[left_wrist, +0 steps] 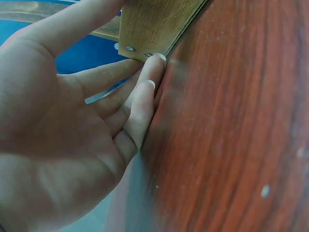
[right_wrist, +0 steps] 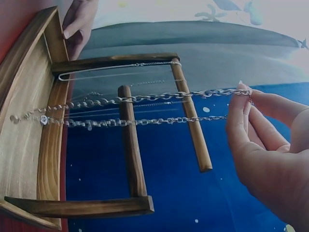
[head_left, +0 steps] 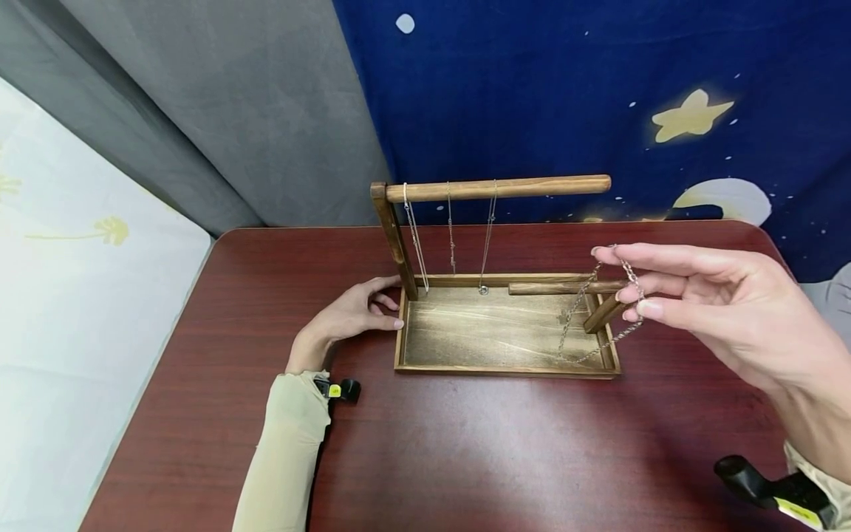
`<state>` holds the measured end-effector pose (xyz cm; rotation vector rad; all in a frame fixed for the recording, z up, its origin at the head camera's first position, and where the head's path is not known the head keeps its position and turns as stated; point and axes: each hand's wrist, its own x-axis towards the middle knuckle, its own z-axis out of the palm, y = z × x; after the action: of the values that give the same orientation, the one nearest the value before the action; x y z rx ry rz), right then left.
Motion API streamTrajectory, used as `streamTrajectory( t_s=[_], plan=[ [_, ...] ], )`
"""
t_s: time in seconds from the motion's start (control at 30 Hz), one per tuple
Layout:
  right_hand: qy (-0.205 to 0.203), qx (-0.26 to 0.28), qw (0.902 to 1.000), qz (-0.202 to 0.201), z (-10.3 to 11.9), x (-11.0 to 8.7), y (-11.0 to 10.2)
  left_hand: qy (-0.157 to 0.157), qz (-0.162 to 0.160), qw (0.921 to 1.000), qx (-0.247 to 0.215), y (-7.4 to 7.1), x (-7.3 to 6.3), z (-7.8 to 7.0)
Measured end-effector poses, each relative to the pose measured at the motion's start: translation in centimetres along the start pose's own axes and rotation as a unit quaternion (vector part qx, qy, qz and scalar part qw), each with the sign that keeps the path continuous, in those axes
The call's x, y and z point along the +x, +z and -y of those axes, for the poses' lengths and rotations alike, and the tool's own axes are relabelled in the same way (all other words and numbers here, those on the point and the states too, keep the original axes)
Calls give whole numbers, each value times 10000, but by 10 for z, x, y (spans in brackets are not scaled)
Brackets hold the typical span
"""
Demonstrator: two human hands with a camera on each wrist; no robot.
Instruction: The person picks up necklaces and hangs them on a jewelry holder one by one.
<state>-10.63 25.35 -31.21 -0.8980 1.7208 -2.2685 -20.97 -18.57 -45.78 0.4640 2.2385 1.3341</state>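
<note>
A wooden jewelry stand [head_left: 505, 369] has a shallow tray and two raised bars. Several thin silver necklaces [head_left: 487, 244] hang from its upper bar [head_left: 499, 188]. My right hand [head_left: 738, 303] is raised over the tray's right end, near the lower bar [head_left: 552, 288]. Its thumb and fingers pinch a silver link chain [right_wrist: 159, 95], which hangs as a loop in front of the lower bar's post. My left hand [head_left: 355, 314] is at the tray's left end, with fingertips touching the outer side. In the left wrist view, its fingertips [left_wrist: 145, 92] lie low by the wooden end [left_wrist: 149, 29].
The stand sits on a dark red wooden table [head_left: 266, 295]. Behind it hang a blue curtain [head_left: 532, 89] with stars and a moon, and a grey curtain [head_left: 266, 111]. A white printed cloth [head_left: 80, 295] is at the left.
</note>
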Motion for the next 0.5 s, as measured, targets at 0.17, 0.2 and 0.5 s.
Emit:
streamTrajectory(
  t_s=[0.17, 0.2, 0.5],
  plan=[
    [-171, 238, 9995, 73, 1, -4, -8, 4, 2, 10000, -99, 0, 0, 0],
    [-181, 259, 9995, 45, 1, -4, -9, 4, 1, 10000, -86, 0, 0, -1],
    [-307, 218, 9989, -266, 3, -14, -19, 7, -12, 10000, 27, 0, 0, -1]
  ],
)
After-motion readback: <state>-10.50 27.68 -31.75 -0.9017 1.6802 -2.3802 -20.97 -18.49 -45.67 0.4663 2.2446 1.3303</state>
